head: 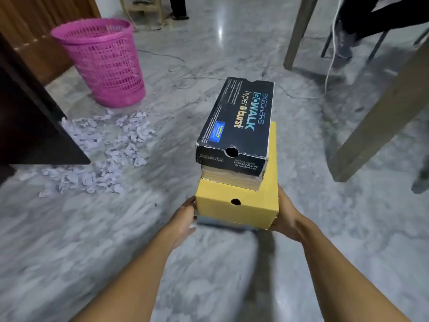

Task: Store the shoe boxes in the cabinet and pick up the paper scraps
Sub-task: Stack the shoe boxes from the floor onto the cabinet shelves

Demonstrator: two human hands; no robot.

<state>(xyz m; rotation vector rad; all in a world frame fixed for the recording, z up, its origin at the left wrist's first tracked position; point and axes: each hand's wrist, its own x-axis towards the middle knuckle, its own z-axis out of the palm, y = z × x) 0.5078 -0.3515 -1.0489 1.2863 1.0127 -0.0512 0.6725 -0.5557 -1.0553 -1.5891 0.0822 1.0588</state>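
1. Left hand (183, 219): palm against the left side of the yellow shoe box (255, 205), holding it, fingertips hidden at its lower edge.
2. Right hand (286, 217): holds the box's right side, fingers out of sight beneath it.
3. Forearms: bare, extended forward, converging toward the box.

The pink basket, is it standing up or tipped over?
Standing up. The pink basket sits on its narrow base on the floor, open rim on top; the paper scraps lie outside it.
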